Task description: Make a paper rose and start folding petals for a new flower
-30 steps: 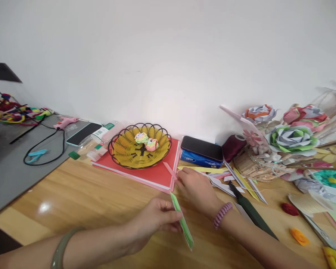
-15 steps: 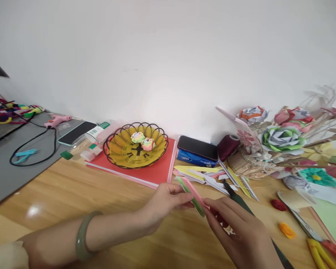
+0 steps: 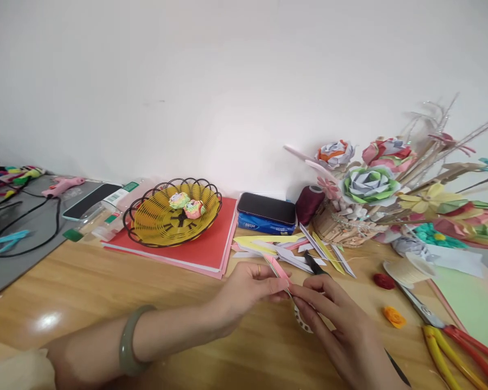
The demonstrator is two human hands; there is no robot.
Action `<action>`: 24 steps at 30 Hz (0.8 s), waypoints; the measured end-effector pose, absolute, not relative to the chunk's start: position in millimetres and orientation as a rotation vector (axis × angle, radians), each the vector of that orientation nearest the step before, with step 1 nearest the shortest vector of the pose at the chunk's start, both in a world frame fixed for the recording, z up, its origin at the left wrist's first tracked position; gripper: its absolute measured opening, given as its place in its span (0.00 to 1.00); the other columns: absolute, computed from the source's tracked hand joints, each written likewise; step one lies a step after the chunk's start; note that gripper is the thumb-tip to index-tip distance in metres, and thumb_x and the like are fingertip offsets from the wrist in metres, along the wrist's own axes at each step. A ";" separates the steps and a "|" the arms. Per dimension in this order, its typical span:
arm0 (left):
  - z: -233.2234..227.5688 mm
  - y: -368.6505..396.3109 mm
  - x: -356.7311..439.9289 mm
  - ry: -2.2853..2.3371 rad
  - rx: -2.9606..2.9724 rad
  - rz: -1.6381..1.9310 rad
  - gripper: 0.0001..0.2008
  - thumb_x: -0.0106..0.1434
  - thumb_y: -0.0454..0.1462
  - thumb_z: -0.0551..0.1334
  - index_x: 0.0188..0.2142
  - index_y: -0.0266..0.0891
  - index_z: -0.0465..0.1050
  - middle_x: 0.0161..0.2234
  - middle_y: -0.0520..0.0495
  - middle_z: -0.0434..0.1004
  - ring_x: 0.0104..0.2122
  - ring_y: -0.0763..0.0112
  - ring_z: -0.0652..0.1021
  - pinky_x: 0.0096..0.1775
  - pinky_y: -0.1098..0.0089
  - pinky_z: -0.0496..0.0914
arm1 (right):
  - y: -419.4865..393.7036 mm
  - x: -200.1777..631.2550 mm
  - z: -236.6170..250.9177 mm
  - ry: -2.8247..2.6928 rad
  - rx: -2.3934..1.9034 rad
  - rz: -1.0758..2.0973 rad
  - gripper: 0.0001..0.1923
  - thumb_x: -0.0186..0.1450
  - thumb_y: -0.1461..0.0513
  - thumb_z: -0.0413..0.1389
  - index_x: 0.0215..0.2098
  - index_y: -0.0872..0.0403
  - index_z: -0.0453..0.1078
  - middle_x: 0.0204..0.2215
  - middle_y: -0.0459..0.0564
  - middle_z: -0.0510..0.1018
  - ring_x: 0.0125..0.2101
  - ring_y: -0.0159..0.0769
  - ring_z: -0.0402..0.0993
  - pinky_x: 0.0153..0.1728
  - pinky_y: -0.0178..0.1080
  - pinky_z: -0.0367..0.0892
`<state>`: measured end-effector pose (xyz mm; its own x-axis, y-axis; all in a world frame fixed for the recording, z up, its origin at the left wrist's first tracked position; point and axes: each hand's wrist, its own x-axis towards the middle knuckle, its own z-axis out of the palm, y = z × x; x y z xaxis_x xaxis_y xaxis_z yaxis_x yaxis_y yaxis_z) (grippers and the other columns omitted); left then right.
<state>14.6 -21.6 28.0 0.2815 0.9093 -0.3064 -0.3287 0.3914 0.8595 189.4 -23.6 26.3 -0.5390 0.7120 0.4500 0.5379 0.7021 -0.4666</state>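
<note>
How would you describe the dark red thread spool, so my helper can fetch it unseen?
Find the yellow basket on the red paper stack; to its right a phone lies on a blue pack. Just right of that, beside the paper-flower bouquet, stands the thread spool, the only maroon cylinder there.

Plain white wall (image 3: pixel 228 81) behind, evenly lit. Wooden table (image 3: pixel 106 292) with glossy top; light glare at left. Grey mat (image 3: pixel 8 260) covers its left end.

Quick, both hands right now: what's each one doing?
Left hand: closed, pinching the folded pink paper strip.
Right hand: fingertips closed on the lower end of the same strip.
</note>
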 end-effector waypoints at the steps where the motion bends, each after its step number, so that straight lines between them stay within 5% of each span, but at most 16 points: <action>1: 28.2 -20.8 16.9 0.920 0.763 0.945 0.12 0.49 0.40 0.67 0.30 0.33 0.77 0.30 0.46 0.75 0.32 0.74 0.73 0.37 0.74 0.65 | -23.5 190.7 25.4 -2.265 -0.961 0.340 0.13 0.64 0.66 0.49 0.44 0.52 0.69 0.33 0.51 0.70 0.32 0.32 0.71 0.28 0.32 0.70; 15: 24.0 -24.0 26.3 0.866 0.461 0.983 0.12 0.51 0.39 0.66 0.30 0.30 0.76 0.29 0.46 0.74 0.30 0.77 0.72 0.35 0.76 0.66 | -30.6 194.8 6.5 -2.318 -0.928 0.363 0.24 0.66 0.68 0.45 0.59 0.51 0.54 0.33 0.49 0.74 0.33 0.30 0.74 0.32 0.30 0.71; 24: 14.4 -24.0 24.9 0.881 0.356 0.975 0.16 0.48 0.40 0.68 0.32 0.29 0.74 0.28 0.46 0.73 0.30 0.75 0.73 0.36 0.74 0.66 | -24.9 191.0 25.0 -2.404 -0.944 0.286 0.12 0.67 0.64 0.44 0.44 0.53 0.67 0.30 0.48 0.78 0.29 0.31 0.76 0.28 0.31 0.71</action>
